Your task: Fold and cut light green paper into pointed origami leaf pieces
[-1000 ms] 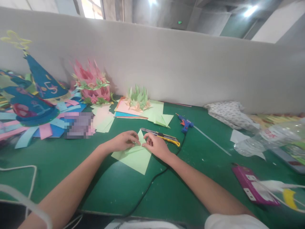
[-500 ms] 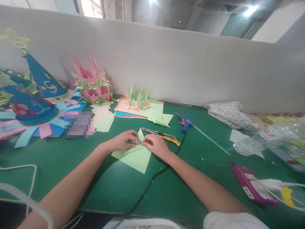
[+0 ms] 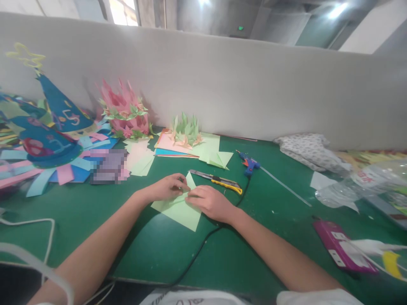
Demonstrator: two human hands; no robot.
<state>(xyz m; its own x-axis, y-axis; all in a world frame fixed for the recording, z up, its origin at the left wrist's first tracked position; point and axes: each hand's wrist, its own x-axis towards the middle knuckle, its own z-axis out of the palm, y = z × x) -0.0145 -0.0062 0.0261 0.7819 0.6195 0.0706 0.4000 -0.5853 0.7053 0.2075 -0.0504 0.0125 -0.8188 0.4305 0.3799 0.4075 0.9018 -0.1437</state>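
Note:
A pale green sheet of paper point(image 3: 182, 215) lies on the green table, a folded part of it rising to a point between my hands. My left hand point(image 3: 167, 187) has thumb and fingers closed on the left side of that fold. From the right, my right hand point(image 3: 212, 203) presses its closed fingers onto the fold, close to the left fingertips. Just behind my right hand is a utility knife point(image 3: 224, 183) with a yellow and black handle, its blade pointing left. The paper under the fingers is partly hidden.
Behind the knife lies a blue glue gun point(image 3: 249, 164) with a clear glue stick; its black cord runs beneath my right arm. Paper crowns point(image 3: 186, 131) and blue cone hats point(image 3: 65, 103) stand at the back and left. At right are a plastic bottle point(image 3: 346, 188) and a magenta power strip point(image 3: 341, 245).
My right hand has shifted slightly nearer to me, its fingertips moving left across the fold. My left hand keeps its place on the paper. The view has turned a little to the left.

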